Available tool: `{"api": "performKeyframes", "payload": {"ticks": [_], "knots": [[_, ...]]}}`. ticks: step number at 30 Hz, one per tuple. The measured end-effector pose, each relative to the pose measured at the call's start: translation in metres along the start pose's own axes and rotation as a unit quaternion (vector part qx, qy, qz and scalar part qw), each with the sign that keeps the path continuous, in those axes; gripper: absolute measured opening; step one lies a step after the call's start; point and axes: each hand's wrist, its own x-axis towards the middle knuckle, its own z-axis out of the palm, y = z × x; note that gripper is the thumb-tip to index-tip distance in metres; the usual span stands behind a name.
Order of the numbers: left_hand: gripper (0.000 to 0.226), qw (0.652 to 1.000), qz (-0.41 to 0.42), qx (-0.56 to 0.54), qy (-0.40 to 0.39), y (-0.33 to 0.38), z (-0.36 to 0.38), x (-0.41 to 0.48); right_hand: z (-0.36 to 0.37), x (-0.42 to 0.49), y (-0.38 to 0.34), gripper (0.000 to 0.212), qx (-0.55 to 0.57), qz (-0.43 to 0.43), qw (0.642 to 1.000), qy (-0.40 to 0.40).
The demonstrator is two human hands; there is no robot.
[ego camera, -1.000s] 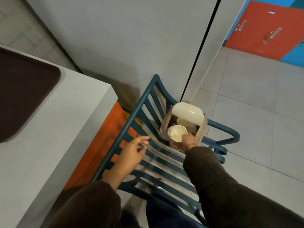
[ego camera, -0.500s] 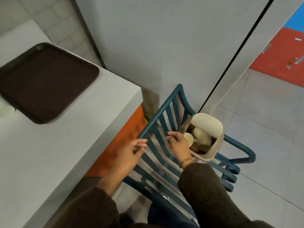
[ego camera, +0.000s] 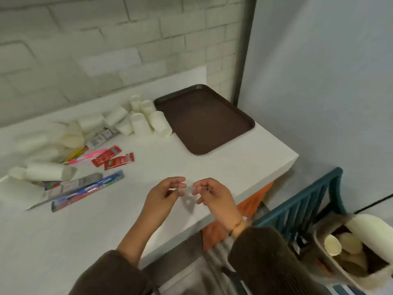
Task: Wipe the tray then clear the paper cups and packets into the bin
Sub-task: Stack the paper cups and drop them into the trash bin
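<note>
Both hands hover over the white surface, near its front edge, with their fingertips almost meeting. The left hand and the right hand each have a loose, half-open grip and hold nothing. There is bare room between the hands and the brown tray, which lies at the far right corner, close to the edges. Paper cups lie just left of the tray, and red packets lie nearer in. The bin sits on the blue chair past the right edge, with cups inside. Half a second ago the right hand was at the bin. Now both hands are back over the surface.
</note>
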Motion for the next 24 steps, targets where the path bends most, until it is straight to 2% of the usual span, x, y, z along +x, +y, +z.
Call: {"api": "performKeyframes", "payload": {"ticks": [6,13,18,24], "knots": [[0.033,0.996,0.015,-0.047,0.074,-0.033,-0.137,-0.01,0.118,0.023,-0.052,0.021,-0.013,-0.027,0.999,-0.045],[0.029,0.982,-0.002,-0.098,0.159,-0.091,-0.275,-0.03,0.258,0.044,-0.081,0.021,-0.028,-0.022,0.996,-0.077],[0.032,0.966,-0.023,-0.121,0.225,-0.127,-0.336,-0.034,0.32,0.058,-0.089,0.016,-0.088,-0.03,0.99,-0.11],[0.033,0.936,-0.056,-0.139,0.318,-0.164,-0.373,-0.034,0.372,0.086,-0.098,0.017,-0.204,-0.061,0.968,-0.13]]}}
